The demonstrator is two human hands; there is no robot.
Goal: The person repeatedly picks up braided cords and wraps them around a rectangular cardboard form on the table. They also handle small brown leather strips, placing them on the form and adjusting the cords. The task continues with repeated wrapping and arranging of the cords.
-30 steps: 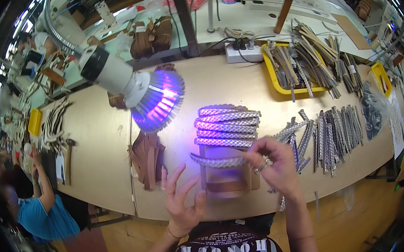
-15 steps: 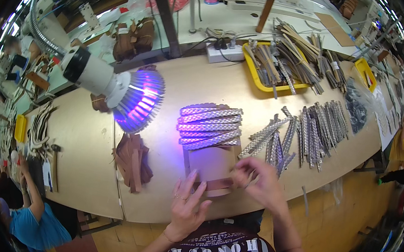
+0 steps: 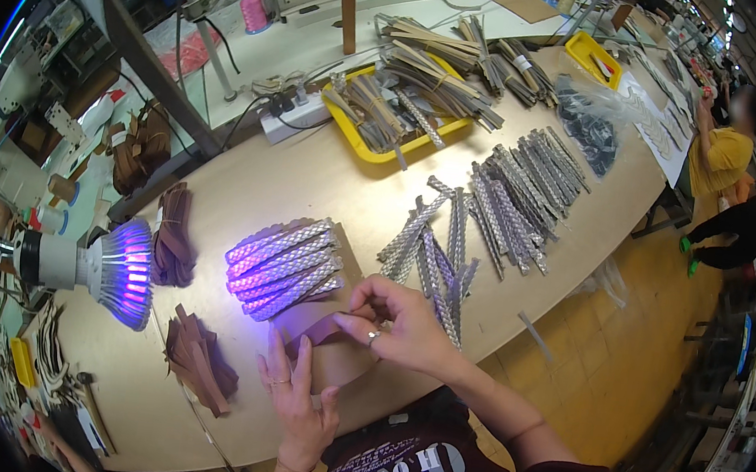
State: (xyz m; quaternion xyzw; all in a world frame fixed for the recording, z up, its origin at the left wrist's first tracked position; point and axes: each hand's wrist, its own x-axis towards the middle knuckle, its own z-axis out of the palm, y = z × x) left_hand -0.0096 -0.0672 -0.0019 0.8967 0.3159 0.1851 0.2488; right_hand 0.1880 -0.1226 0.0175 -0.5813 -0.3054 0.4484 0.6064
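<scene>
Several silver braided straps (image 3: 287, 272) lie side by side on a flat brown board (image 3: 353, 256), lit violet by the lamp. Across the near part of the board runs a thin brown strip (image 3: 320, 329). The outstretched fingers of my left hand (image 3: 300, 408) rest on the strip's left end, with nothing gripped. My right hand (image 3: 405, 326), wearing a ring, is closed with thumb and index finger pinching the strip's right end. Its fingertips partly hide that end.
A violet-lit lamp (image 3: 121, 273) stands at left, near brown strip bundles (image 3: 197, 360). More braided straps (image 3: 515, 200) lie to the right. Behind them sits a yellow tray (image 3: 373, 151) of strips, beside a white power strip (image 3: 293, 121). A person in yellow (image 3: 723, 157) stands far right.
The view has swung to the right, so the table things sit further left. My right hand has come inward to the strip, closer to my left hand, which stays on it.
</scene>
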